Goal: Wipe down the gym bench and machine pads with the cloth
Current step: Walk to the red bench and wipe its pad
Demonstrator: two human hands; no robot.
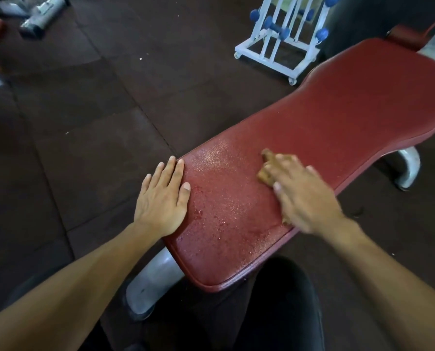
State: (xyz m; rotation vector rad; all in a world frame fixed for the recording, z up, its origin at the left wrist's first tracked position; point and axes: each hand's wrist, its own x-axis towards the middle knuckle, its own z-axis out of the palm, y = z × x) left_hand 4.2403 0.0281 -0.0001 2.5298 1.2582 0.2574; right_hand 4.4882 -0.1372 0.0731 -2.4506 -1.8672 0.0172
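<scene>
A red padded gym bench runs from the lower middle up to the right edge. Its near end is wet with droplets. My left hand lies flat with straight fingers on the bench's left edge. My right hand presses a small brown cloth against the pad near the right edge. The hand is blurred, and most of the cloth is hidden under its fingers.
Grey metal bench legs show at the near end and on the right. A white wheeled rack with blue dumbbells stands beyond the bench. Dark rubber floor tiles lie to the left. Grey machine parts sit top left.
</scene>
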